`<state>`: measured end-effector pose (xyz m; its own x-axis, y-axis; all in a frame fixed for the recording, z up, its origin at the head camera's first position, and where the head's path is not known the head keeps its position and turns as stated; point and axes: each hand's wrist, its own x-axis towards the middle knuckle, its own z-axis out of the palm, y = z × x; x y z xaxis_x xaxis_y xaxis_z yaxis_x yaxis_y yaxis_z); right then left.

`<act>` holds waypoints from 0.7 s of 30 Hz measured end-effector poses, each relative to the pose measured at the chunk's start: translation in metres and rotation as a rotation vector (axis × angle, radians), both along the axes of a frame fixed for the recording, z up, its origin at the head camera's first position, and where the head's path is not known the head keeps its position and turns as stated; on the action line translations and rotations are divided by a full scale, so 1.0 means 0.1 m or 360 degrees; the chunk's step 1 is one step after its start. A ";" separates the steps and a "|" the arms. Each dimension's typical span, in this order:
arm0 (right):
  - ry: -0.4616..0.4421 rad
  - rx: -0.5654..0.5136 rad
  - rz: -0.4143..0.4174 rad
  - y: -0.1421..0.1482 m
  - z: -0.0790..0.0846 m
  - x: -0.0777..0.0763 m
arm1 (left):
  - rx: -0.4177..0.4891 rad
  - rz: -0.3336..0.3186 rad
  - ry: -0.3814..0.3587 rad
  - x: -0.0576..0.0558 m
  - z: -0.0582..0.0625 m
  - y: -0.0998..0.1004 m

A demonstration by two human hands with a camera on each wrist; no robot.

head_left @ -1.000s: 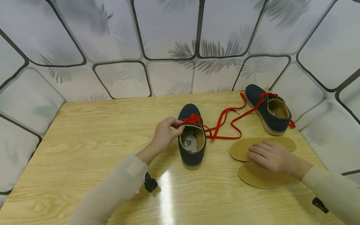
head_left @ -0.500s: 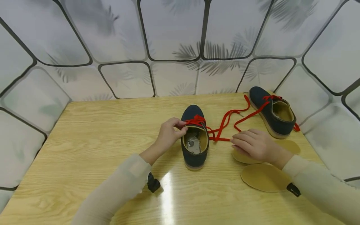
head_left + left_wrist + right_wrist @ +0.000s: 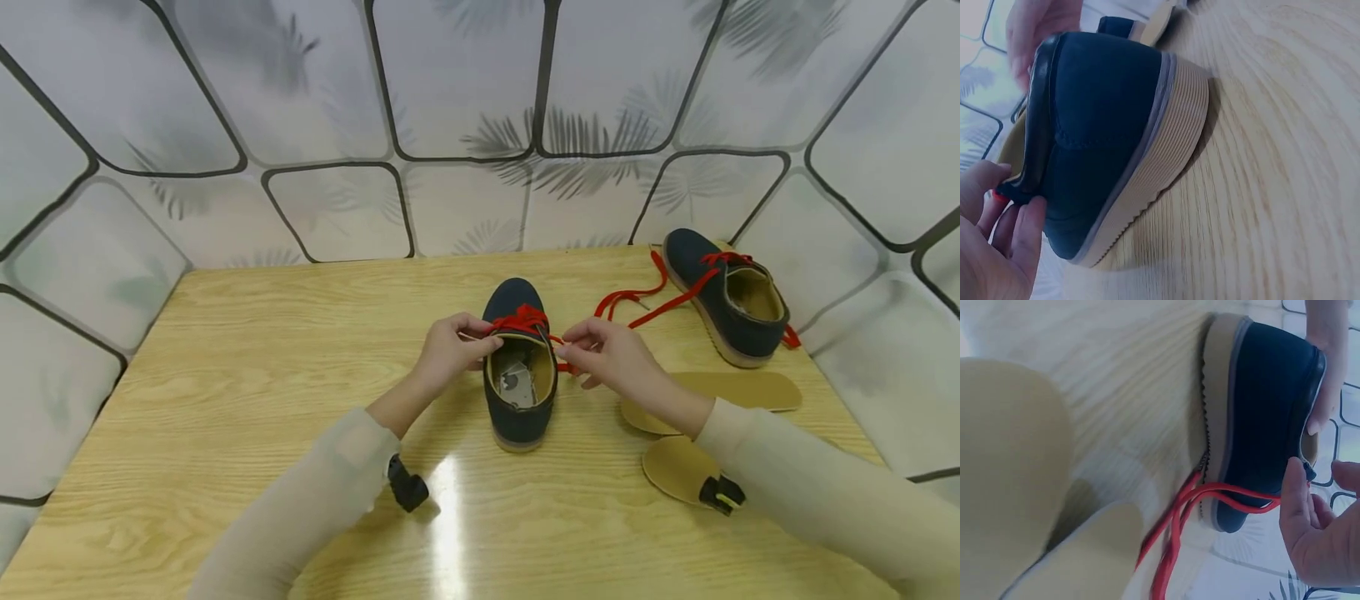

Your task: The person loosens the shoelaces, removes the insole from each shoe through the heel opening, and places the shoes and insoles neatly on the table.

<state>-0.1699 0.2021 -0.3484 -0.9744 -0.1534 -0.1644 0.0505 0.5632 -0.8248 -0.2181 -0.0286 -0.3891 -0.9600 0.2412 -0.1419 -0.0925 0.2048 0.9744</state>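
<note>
A navy lace-up shoe [image 3: 517, 425] with red laces stands upright mid-table, toe away from me. My left hand [image 3: 450, 350] pinches its collar on the left side. In the left wrist view the thumb is inside the opening and the fingers [image 3: 1032, 231] are outside. My right hand [image 3: 611, 354] is at the shoe's right collar edge, beside the red lace [image 3: 1229, 487]. In the right wrist view one finger touches the edge, while the thumb is slightly apart from it. A grey patch [image 3: 517, 385] shows inside the shoe.
A second navy shoe [image 3: 753, 333] with red laces stands at the back right. Two tan insoles [image 3: 757, 392] lie on the right, partly under my right forearm. A patterned fabric wall [image 3: 465, 208] borders the wooden table [image 3: 285, 350] at the back.
My right hand has moved left from over the insoles to the shoe's right side. My left hand keeps its grip on the collar, and the shoe stays in place.
</note>
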 end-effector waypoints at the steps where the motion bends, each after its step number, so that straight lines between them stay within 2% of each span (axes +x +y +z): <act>1: -0.0028 -0.0004 -0.0014 -0.02 0.00 -0.03 | -0.0002 0.0008 -0.0011 0.00 0.01 0.00; 5: -0.0117 0.0027 -0.0030 -0.09 -0.01 -0.13 | 0.0003 0.0046 -0.0074 0.02 0.02 0.03; 8: -0.0226 0.0002 -0.0059 -0.12 -0.02 -0.18 | 0.0041 0.0067 -0.0176 0.03 0.03 0.04; 15: -0.0539 -0.0248 -0.0224 -0.15 0.00 -0.28 | 0.0089 0.0075 -0.0412 0.01 0.04 0.02; 18: -0.0589 -0.0302 -0.0249 -0.16 0.00 -0.30 | 0.0129 0.0080 -0.0472 0.00 0.05 0.01; 21: -0.0580 -0.0307 -0.0277 -0.17 0.00 -0.31 | 0.0155 0.0096 -0.0517 -0.02 0.07 0.02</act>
<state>-0.2013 0.1849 -0.3485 -0.8722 -0.0539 -0.4861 0.4376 0.3580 -0.8248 -0.2205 -0.0268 -0.3825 -0.8814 0.2131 -0.4216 -0.4103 0.0969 0.9068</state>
